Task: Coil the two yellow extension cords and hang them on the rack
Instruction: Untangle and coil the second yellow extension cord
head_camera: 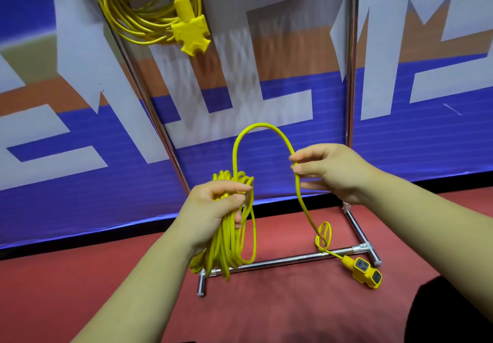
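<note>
Yellow loops of the second cord (234,225) sit clenched in the left hand (213,209), gathered as a coil. The right hand (328,169) pinches the free run, arching it over for another loop; its socket end (364,272) trails on the floor (266,316). First cord (138,17) already hangs on the rack (350,76).

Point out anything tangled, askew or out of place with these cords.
One thing: the loose tail of the cord below the right hand has twisted into a small kink loop just above the socket block lying on the floor. The hung coil looks tidy.
</note>
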The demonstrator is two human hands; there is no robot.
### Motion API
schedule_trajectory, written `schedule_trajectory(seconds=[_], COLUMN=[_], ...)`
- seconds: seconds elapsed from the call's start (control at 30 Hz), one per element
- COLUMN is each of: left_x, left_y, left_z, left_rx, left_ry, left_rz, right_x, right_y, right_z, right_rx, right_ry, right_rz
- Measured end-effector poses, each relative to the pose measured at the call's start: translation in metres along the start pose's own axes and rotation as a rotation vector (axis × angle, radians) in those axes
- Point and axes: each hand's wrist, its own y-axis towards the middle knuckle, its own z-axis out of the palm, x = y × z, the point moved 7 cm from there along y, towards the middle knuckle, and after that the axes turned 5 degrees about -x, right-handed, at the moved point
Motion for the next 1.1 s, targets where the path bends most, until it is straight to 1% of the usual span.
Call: schedule_trajectory(seconds=[0.1, 0.27, 0.4, 0.63, 0.7, 0.87, 0.9, 0.93, 1.0, 1.03, 1.1], left_x=[0.016, 0.027, 0.031, 0.041, 0.041, 0.029, 0.024, 0.019, 0.006, -0.001, -0.014], left_y=[0.002, 0.003, 0.006, 0.012, 0.014, 0.021, 0.022, 0.022, 0.02, 0.018, 0.014], left_z=[0.012, 0.037, 0.053, 0.077, 0.078, 0.065, 0.061, 0.057, 0.048, 0.044, 0.037], left_rx=[-0.018, 0.012, 0.05, 0.142, 0.126, 0.027, 0.014, 0.005, -0.018, -0.029, -0.028], left_ry=[0.017, -0.012, 0.033, 0.169, 0.142, 0.003, -0.026, -0.054, -0.109, -0.141, -0.204], left_rz=[-0.079, -0.148, -0.141, -0.094, -0.09, -0.083, -0.075, -0.065, -0.035, -0.022, 0.001], right_x=[0.007, 0.013, 0.016, 0.016, 0.016, 0.015, 0.013, 0.007, -0.009, -0.021, -0.05], right_y=[-0.002, -0.006, -0.007, -0.007, -0.007, -0.003, -0.002, 0.0, 0.002, 0.002, 0.003], right_z=[0.006, 0.013, 0.009, 0.009, 0.006, -0.013, -0.016, -0.017, -0.013, -0.007, 0.005], right_rx=[0.0, 0.031, 0.046, 0.076, 0.071, 0.068, 0.071, 0.078, 0.141, 0.201, 0.308], right_ry=[0.109, 0.181, 0.285, 0.375, 0.384, 0.459, 0.436, 0.347, -0.044, -0.231, -0.473], right_rz=[-0.016, -0.04, -0.008, 0.009, 0.0, -0.041, -0.045, -0.06, -0.135, -0.145, -0.093])
